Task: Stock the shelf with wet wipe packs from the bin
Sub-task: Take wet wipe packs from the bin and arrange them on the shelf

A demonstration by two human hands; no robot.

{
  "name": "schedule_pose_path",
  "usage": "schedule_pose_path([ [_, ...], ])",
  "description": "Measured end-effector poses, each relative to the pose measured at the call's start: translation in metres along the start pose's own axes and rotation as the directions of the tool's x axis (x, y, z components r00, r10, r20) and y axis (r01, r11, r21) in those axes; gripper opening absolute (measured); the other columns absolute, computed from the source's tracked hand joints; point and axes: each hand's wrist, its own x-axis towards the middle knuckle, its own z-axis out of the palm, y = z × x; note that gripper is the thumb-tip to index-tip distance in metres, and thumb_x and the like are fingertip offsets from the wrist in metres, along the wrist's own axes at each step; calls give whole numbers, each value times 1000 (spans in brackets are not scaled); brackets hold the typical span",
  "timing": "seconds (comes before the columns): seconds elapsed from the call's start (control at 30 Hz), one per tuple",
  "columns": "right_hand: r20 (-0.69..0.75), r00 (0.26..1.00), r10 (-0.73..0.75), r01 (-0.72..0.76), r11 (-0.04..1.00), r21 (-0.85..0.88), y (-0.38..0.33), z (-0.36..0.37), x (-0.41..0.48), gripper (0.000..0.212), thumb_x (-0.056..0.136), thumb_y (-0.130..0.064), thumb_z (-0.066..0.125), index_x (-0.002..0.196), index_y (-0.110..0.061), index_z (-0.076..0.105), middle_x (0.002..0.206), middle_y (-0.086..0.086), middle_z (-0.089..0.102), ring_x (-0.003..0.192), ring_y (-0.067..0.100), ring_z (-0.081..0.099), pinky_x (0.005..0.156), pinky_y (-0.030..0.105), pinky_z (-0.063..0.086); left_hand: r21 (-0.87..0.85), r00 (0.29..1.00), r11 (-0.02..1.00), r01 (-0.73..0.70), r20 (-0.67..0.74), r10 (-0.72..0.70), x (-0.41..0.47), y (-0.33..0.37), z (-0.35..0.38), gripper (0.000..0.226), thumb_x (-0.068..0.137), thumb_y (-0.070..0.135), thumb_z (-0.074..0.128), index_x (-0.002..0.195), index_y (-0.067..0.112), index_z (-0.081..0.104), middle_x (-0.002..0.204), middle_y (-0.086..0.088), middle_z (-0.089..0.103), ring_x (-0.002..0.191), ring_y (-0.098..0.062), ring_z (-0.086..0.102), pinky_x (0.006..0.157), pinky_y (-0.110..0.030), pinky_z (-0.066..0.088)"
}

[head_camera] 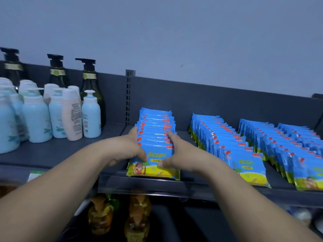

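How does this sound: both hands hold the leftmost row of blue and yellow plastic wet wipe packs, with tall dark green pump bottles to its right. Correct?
Not quite. In the head view the tall dark green pump bottles stand to its left, not right. The left hand and right hand do hold the leftmost row of blue and yellow plastic wet wipe packs.

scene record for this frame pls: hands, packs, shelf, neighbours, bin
left hand: grips leftmost pack row at its left side
right hand: grips that row's right side, thumb on front pack
shelf: dark grey
other rows: standing to the right, same shelf
bottles: left of packs, same shelf
bin: not in view
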Motion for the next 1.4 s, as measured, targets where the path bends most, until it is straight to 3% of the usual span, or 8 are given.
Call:
schedule_pose_path([
  [0.13, -54, 998, 16, -16, 1000, -5, -2, 4, -1, 88, 77, -23, 80, 145, -29, 24, 104, -13, 50, 101, 12, 56, 85, 24, 46, -51, 997, 999, 7, -72, -11, 0, 3, 5, 80, 73, -8, 69, 129, 28, 24, 115, -5, 61, 108, -25, 58, 97, -42, 49],
  [0.3, -174, 984, -41, 58, 994, 93, -3, 4, -5, 78, 63, -56, 73, 131, -40, 36, 130, -1, 50, 107, 13, 60, 95, 37, 51, -37, 980, 999, -19, -197, 11, -14, 12, 9, 119, 71, 17, 81, 152, 24, -6, 139, 8, 40, 123, -16, 44, 98, -27, 36],
  [0.4, -211, 973, -98, 93, 995, -33, 0, -5, -25, 66, 84, -49, 62, 141, -35, 31, 155, 5, 24, 136, 19, 37, 110, 38, 35, 121, 936, 984, -134, -312, 165, -29, 21, 24, 87, 64, 29, 82, 131, 39, 28, 138, 8, 39, 135, -21, 34, 109, -35, 32],
  [0.43, -214, 971, -105, 87, 992, -91, 3, -9, -34, 70, 89, -47, 60, 146, -32, 24, 160, 4, 13, 144, 20, 24, 113, 36, 27, 212, 920, 964, -158, -322, 222, -37, 25, 30, 79, 68, 27, 81, 127, 38, 30, 136, 12, 38, 140, -22, 27, 112, -37, 28],
  [0.5, -246, 961, -126, 74, 975, -208, 10, -16, -51, 78, 91, -46, 57, 152, -24, 14, 162, 4, 2, 149, 20, 9, 115, 36, 19, 395, 897, 904, -167, -320, 306, -47, 29, 43, 96, 73, 31, 79, 147, 25, 18, 152, 8, 22, 148, -17, 5, 118, -35, 15],
  [0.6, -268, 949, -166, 75, 944, -322, 20, -25, -82, 76, 92, -46, 57, 151, -20, 18, 161, 6, 8, 148, 24, 13, 115, 38, 21, 554, 869, 822, -136, -331, 367, -65, 40, 66, 113, 70, 42, 79, 153, 19, 6, 160, -1, 9, 147, -12, 2, 119, -32, 12],
  [0.8, -286, 930, -231, 73, 879, -471, 52, -46, -152, 77, 92, -50, 55, 153, -20, 17, 161, 7, 9, 148, 25, 12, 118, 41, 21, 717, 838, 695, -62, -340, 427, -120, 73, 125, 106, 73, 49, 75, 152, 16, 12, 160, -8, 12, 147, -19, 8, 119, -36, 16],
  [1.4, -348, 907, -237, 15, 844, -537, 111, -94, -355, 69, 93, -49, 52, 149, -17, 27, 149, 4, 35, 138, 24, 32, 110, 38, 31, 776, 818, 631, -19, -350, 456, -280, 112, 226, 96, 79, 54, 67, 152, 22, 15, 159, 1, 18, 146, -14, 15, 116, -33, 20],
])
